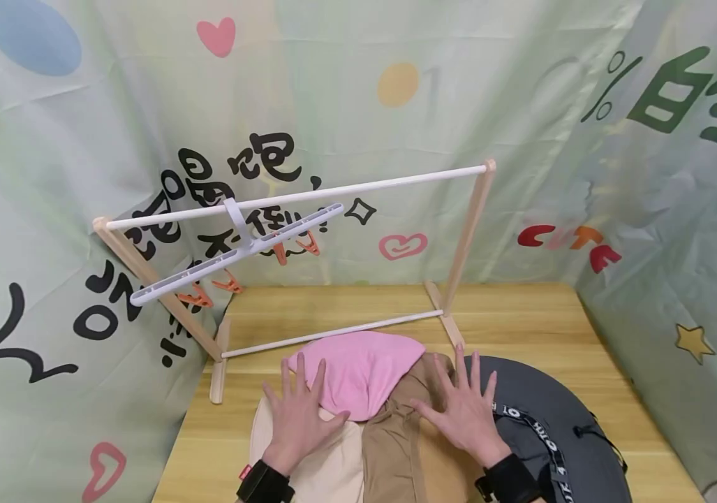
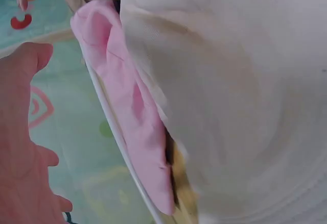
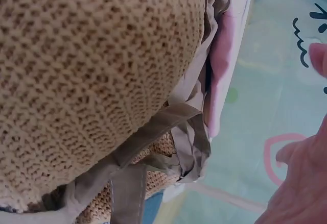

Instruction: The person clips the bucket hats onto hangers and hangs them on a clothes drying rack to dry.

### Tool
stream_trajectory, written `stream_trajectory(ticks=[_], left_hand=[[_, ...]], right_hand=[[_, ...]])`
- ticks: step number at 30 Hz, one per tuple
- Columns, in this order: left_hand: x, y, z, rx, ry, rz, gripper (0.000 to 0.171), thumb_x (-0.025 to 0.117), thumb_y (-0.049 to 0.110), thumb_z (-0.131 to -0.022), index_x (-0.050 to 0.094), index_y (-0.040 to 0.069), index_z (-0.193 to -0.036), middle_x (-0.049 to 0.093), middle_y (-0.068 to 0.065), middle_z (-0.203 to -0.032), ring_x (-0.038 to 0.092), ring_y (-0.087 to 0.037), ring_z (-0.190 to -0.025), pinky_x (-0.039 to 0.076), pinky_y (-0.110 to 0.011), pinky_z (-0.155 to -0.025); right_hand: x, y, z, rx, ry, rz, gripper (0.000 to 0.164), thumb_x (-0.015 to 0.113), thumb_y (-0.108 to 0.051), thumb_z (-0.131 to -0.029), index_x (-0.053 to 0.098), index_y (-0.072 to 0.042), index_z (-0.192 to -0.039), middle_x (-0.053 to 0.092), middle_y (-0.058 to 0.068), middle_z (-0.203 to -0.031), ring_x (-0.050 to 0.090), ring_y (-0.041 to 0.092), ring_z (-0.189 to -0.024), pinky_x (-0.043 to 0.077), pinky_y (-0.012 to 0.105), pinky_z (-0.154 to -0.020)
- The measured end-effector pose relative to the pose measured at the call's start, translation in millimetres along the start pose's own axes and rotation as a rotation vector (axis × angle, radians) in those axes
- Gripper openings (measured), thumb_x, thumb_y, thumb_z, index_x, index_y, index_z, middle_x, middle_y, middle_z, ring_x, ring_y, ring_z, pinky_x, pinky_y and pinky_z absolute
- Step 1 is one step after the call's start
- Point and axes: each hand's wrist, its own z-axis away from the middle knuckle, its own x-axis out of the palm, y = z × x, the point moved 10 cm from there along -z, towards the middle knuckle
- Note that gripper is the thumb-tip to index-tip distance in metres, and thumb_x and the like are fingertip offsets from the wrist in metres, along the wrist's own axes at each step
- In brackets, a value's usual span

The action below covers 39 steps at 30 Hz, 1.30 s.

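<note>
Both hands hover, fingers spread, over a pile of soft hats and hold nothing. Below my left hand [image 1: 298, 419] lie a cream hat [image 1: 336, 468] and a pink hat [image 1: 364, 370]; the left wrist view shows a gap between hand and cloth. My right hand [image 1: 466, 419] is above a brown hat [image 1: 392, 447] and a tan hat [image 1: 442, 471], whose knitted weave [image 3: 97, 81] fills much of the right wrist view. To the right lies a dark grey wide-brimmed hat [image 1: 584, 454] with a lettered strap [image 1: 537, 426]. The hats overlap, so parts are hidden.
Behind the hats stands a wooden frame [image 1: 468, 237] with a white top rail [image 1: 364, 187]. From it hangs a pale lilac hanger [image 1: 201, 271] with several orange clips [image 1: 279, 253]. Printed cloth walls [image 1: 345, 91] enclose the wooden table [image 1: 521, 321].
</note>
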Motion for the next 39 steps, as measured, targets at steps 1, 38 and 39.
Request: stream_trajectory(ticks=[1,38,39], left_hand=[[0.6,-3.1,-0.6,-0.009,0.002,0.012,0.108,0.068,0.083,-0.077,0.043,0.02,-0.161,0.033,-0.028,-0.165,0.025,-0.058,-0.151,0.023,-0.09,-0.104],[-37.4,-228.3,-19.8,-0.616,0.338,0.647,0.106,0.072,0.041,-0.098,0.0,0.009,-0.168,0.013,-0.027,-0.171,0.028,-0.053,-0.15,0.03,-0.071,-0.117],[-38.1,-230.5,-21.7,-0.616,0.353,0.663,0.104,0.073,0.038,-0.098,0.002,0.01,-0.169,0.016,-0.028,-0.17,0.029,-0.053,-0.15,0.029,-0.07,-0.118]], right_hand=[[0.2,0.9,-1.2,0.008,-0.007,-0.003,0.097,0.067,-0.071,-0.089,0.04,-0.013,-0.162,0.0,0.021,-0.175,-0.006,0.053,-0.157,-0.001,0.086,-0.112],[-38.6,89.3,-138.3,0.142,0.098,-0.48,0.089,0.058,-0.039,-0.108,0.004,0.002,-0.166,0.012,0.036,-0.168,0.016,0.055,-0.154,0.022,0.072,-0.119],[-40.9,90.1,-143.2,0.144,0.105,-0.492,0.089,0.058,-0.039,-0.108,0.004,0.002,-0.166,0.012,0.036,-0.168,0.016,0.054,-0.154,0.021,0.072,-0.12]])
